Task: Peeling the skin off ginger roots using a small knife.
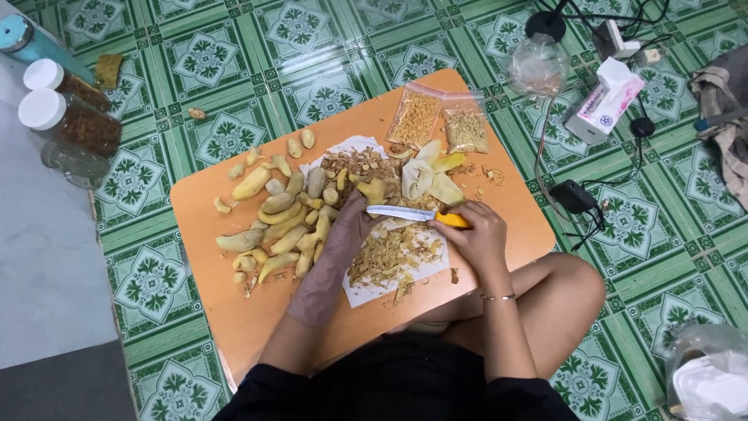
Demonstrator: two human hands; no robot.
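Observation:
My left hand (348, 234), in a brown glove, grips a knobbly piece of ginger (374, 189) over a white paper sheet (366, 292). My right hand (475, 234) holds a knife (405, 213) by its yellow handle, the blade pointing left and lying against the ginger. Brown peelings (393, 253) are heaped on the paper under both hands. A pile of peeled yellow ginger pieces (280, 222) lies to the left of my gloved hand.
Everything sits on a low orange table (234, 312) on a green tiled floor. Two clear bags of dried bits (440, 121) lie at the table's far edge. Jars with white lids (66, 117) stand at left. A tissue box (604, 101), cables and a charger lie at right.

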